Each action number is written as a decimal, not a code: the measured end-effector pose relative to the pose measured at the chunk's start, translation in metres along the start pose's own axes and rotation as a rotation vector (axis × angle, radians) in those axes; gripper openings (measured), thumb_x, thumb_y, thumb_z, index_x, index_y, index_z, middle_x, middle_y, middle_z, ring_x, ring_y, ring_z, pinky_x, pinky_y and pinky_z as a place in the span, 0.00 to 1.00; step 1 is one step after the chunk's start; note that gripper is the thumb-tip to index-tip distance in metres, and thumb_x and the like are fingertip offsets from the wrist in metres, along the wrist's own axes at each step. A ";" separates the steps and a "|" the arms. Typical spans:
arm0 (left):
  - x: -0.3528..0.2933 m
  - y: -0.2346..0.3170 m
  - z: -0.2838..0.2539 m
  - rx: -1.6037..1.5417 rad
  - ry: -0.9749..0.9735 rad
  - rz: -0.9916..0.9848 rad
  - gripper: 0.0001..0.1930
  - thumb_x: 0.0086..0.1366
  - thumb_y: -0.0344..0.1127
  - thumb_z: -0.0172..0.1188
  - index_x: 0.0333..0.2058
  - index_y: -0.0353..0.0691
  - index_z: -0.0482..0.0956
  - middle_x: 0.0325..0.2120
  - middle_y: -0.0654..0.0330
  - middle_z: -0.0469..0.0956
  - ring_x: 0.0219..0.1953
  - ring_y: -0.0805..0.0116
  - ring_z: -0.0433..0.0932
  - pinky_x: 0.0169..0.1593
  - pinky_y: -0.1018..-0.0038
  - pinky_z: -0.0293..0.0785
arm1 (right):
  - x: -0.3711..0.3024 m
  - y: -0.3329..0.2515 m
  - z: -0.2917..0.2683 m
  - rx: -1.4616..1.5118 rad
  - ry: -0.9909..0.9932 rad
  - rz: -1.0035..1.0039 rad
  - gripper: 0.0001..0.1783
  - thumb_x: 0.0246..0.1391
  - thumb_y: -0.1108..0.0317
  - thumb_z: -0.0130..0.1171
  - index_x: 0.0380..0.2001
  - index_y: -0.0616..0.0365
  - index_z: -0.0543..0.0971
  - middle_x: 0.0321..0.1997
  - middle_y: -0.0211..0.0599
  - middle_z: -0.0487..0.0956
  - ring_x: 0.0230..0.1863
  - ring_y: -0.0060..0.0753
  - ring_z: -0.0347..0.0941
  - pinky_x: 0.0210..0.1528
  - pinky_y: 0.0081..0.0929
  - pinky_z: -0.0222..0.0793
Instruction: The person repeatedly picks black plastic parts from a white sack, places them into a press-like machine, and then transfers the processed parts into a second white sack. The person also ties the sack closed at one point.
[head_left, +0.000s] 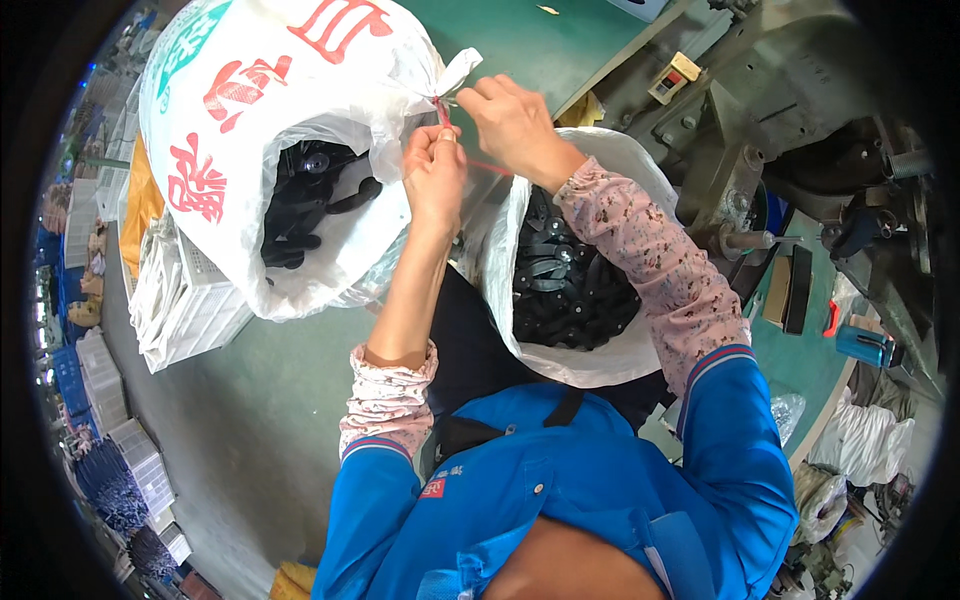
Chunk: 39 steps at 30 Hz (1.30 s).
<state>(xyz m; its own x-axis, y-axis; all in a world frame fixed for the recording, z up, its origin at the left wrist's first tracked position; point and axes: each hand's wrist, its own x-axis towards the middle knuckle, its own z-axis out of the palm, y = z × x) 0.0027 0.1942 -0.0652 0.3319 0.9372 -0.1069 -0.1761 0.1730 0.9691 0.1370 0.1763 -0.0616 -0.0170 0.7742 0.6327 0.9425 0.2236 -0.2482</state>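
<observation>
My left hand (435, 172) pinches a red string (442, 112) beside the gathered corner (458, 72) of a big white sack (365, 60). The string is wound about the neck of that corner, and a loose length trails right below my right hand (508, 122). The right hand's fingers are closed close to the same neck; its fingertips are partly hidden, and it seems to grip the string. Through the sack's wide mouth show dark, elongated parts (305, 205). Between my arms stands a second white sack (600, 368), full of similar black parts (565, 285).
At right is a grey-green machine (740, 190) with a small yellow switch box (673, 78). A blue object (866, 346) lies on the green bench (800, 380). White plastic crates (195, 315) stand left of the large sack, on the grey-green floor (265, 440).
</observation>
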 end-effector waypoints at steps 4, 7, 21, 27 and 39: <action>-0.001 -0.004 0.004 -0.026 -0.013 0.013 0.06 0.68 0.32 0.48 0.34 0.38 0.71 0.16 0.71 0.66 0.16 0.85 0.59 0.20 0.85 0.54 | 0.000 0.001 -0.001 0.038 -0.041 -0.011 0.08 0.40 0.72 0.58 0.28 0.56 0.74 0.29 0.35 0.73 0.36 0.40 0.71 0.33 0.36 0.70; -0.002 0.008 0.000 -0.019 -0.013 -0.031 0.06 0.68 0.31 0.47 0.34 0.38 0.71 0.17 0.70 0.67 0.17 0.84 0.60 0.21 0.85 0.55 | 0.003 0.006 -0.004 -0.043 -0.083 -0.021 0.08 0.40 0.72 0.58 0.29 0.56 0.74 0.30 0.35 0.73 0.37 0.40 0.71 0.34 0.36 0.70; -0.128 0.064 -0.042 -0.364 -0.432 -0.259 0.09 0.70 0.36 0.46 0.37 0.37 0.70 0.15 0.70 0.60 0.12 0.82 0.55 0.17 0.84 0.51 | -0.023 0.022 -0.041 0.366 0.232 0.526 0.13 0.48 0.67 0.60 0.37 0.62 0.75 0.29 0.43 0.78 0.31 0.42 0.75 0.35 0.32 0.69; -0.082 0.048 -0.022 -0.145 -0.191 -0.037 0.07 0.64 0.34 0.57 0.33 0.39 0.71 0.16 0.69 0.66 0.16 0.79 0.63 0.20 0.83 0.57 | 0.038 0.030 -0.009 1.026 0.094 0.905 0.19 0.43 0.60 0.67 0.37 0.59 0.79 0.33 0.43 0.81 0.28 0.30 0.77 0.29 0.30 0.70; 0.054 0.001 0.018 -0.128 0.044 -0.081 0.10 0.60 0.36 0.62 0.36 0.38 0.76 0.28 0.63 0.78 0.26 0.74 0.75 0.31 0.80 0.71 | -0.016 -0.034 0.011 0.486 0.407 0.460 0.08 0.44 0.70 0.63 0.25 0.62 0.75 0.20 0.44 0.72 0.22 0.37 0.69 0.28 0.30 0.64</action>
<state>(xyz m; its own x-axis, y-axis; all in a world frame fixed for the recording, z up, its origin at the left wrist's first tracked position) 0.0370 0.2392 -0.0658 0.3095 0.9305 -0.1961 -0.2677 0.2831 0.9210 0.1014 0.1625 -0.0711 0.5518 0.5949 0.5845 0.5719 0.2403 -0.7844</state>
